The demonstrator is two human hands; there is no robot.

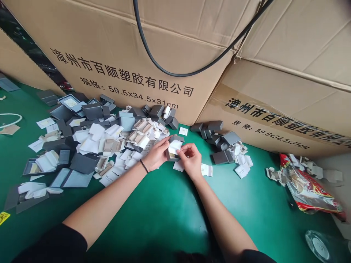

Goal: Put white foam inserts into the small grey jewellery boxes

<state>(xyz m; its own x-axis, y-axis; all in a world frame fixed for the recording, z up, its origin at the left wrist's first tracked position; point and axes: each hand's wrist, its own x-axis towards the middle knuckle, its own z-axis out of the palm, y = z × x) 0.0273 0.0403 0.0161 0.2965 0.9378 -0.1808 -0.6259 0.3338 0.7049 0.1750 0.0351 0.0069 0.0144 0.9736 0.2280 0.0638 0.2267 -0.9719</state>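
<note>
My left hand (156,155) grips a small dark grey box (172,157) from its left side, with a black band on that wrist. White paper or card (174,147) shows inside the box. At the box's right edge, my right hand (191,160) is closed in a pinch on the white piece; its fingertips partly cover what they hold. Beneath the hands lie a small white card (178,166) and a printed white slip (206,170) on the green table. A square white card (183,131) rests just behind the box.
A large heap of grey boxes (84,162), white cards and inserts spreads left. Right stands a smaller box pile (221,157). Farther right are a red plastic bag (307,186) and a clear glass (318,244). Big cardboard cartons (123,47) wall the back; a black cable (175,75) hangs before them.
</note>
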